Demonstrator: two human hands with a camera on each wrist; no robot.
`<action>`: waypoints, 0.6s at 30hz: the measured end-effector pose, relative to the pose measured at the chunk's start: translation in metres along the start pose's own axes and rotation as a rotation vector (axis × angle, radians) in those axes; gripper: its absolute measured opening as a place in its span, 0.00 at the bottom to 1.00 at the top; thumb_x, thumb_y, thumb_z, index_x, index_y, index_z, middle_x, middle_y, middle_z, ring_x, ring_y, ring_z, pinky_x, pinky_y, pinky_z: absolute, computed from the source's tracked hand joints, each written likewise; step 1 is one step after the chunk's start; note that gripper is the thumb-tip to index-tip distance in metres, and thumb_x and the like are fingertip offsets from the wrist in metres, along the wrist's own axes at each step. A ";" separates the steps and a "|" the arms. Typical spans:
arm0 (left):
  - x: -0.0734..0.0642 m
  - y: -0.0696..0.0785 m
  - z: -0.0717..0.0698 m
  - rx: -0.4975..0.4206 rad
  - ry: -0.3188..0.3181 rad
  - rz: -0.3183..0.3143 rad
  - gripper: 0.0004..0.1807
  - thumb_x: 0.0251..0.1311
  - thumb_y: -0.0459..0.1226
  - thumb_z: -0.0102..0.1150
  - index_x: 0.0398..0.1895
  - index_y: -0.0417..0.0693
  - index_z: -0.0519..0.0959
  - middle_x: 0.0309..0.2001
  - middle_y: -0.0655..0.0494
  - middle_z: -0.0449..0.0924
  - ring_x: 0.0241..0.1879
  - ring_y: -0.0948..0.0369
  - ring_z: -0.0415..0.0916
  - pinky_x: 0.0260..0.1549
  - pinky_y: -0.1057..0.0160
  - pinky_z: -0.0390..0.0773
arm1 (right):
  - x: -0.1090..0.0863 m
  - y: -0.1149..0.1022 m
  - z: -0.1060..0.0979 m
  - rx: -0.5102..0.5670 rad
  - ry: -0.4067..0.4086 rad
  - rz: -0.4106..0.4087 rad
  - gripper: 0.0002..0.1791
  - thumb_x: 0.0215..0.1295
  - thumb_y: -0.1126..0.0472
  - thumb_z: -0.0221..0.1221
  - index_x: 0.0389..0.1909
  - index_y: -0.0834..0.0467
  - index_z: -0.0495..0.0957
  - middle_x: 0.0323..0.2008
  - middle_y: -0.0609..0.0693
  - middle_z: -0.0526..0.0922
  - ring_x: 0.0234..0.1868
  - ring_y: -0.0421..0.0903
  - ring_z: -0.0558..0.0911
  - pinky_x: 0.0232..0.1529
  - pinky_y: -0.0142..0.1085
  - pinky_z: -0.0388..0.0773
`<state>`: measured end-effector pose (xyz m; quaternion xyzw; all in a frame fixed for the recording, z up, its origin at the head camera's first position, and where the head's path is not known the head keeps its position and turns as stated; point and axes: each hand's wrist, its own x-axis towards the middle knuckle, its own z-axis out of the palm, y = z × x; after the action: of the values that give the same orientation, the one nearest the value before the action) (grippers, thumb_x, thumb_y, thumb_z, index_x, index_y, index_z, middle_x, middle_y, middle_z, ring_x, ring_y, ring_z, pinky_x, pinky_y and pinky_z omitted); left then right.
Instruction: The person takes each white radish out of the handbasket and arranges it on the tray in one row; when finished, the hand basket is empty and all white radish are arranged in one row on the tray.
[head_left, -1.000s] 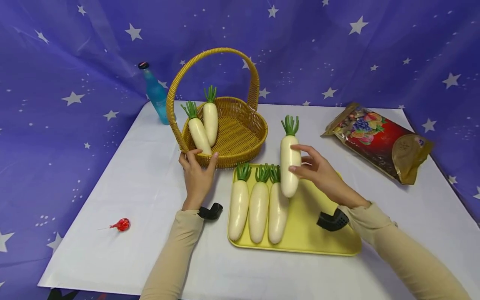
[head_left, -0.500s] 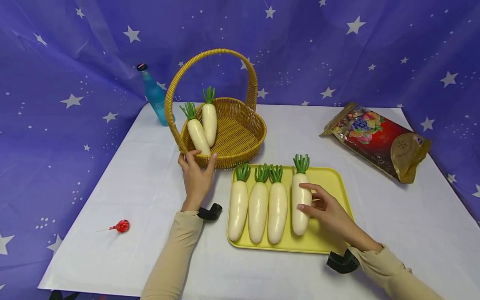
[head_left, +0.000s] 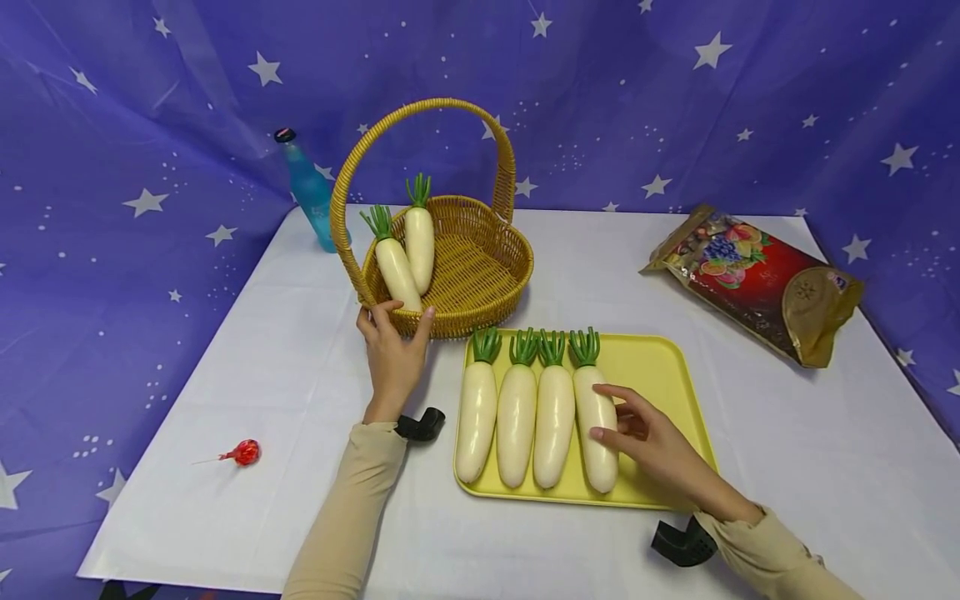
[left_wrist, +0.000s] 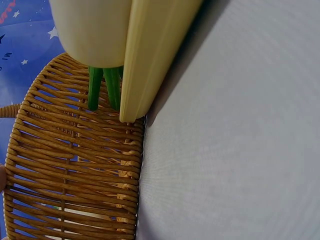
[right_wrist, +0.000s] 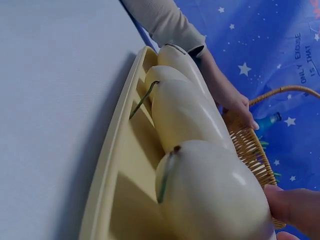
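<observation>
In the head view my right hand (head_left: 654, 437) holds a white daikon radish (head_left: 591, 392), thumb and fingers on its right side, at the yellow tray (head_left: 660, 362). Three similar daikons (head_left: 517, 425) lie side by side left of it, green stalks pointing away from me. My left hand (head_left: 393, 358) grips the near left rim of a wicker basket (head_left: 480, 321), inside which two more daikons (head_left: 420, 250) lean at the left. The right wrist view shows the thumb (right_wrist: 292, 205) against the nearest daikon (right_wrist: 215, 195); most other fingers are out of that view.
A blue bottle (head_left: 310, 196) stands behind the basket's left side. At the back right lies a red and brown snack bag (head_left: 765, 283). A red lollipop (head_left: 246, 452) is on the white tabletop (head_left: 300, 333) at left. The basket's tall handle (head_left: 431, 104) arches over it.
My right hand has lowered its daikon onto the tray, then shifted it left beside the others. My left hand stays on the basket rim.
</observation>
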<state>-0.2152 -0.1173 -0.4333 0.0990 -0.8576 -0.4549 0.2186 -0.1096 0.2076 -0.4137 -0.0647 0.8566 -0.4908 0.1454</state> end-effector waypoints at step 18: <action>0.001 -0.002 0.001 0.006 -0.014 -0.003 0.32 0.52 0.62 0.51 0.50 0.50 0.62 0.63 0.36 0.45 0.55 0.39 0.62 0.50 0.45 0.65 | -0.003 -0.007 0.001 -0.134 0.134 -0.174 0.20 0.60 0.58 0.58 0.55 0.52 0.71 0.44 0.55 0.71 0.35 0.35 0.77 0.37 0.30 0.75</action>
<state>-0.2160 -0.1181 -0.4349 0.0978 -0.8604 -0.4533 0.2114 -0.1069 0.2038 -0.4081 -0.1154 0.8865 -0.4463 0.0403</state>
